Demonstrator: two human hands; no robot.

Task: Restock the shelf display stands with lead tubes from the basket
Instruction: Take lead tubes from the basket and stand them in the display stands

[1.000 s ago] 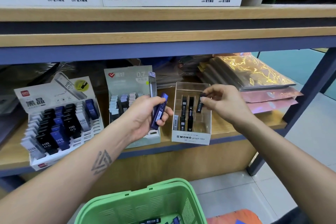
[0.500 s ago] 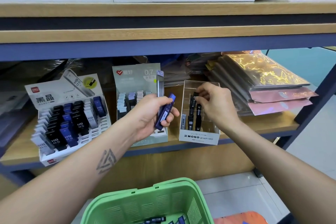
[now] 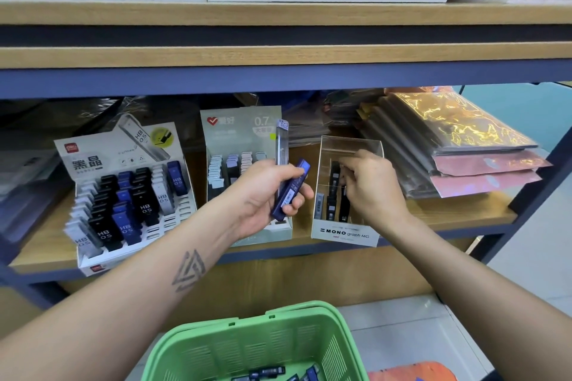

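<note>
Right hand (image 3: 370,185) deep in the clear stand (image 3: 349,189) pinching a black tube (image 3: 335,172) into its slot, left hand (image 3: 266,195) clenched round two spares, more in basket (image 3: 247,346): best seated upright, label forward, no knocking neighbours.

Can't really see the right hand (image 3: 370,185) fingertips, they're tucked down inside the clear stand (image 3: 346,232) among the black tubes. The green basket (image 3: 247,346) gets cut off at the bottom edge, and the tubes lying in it are half out of frame.
</note>
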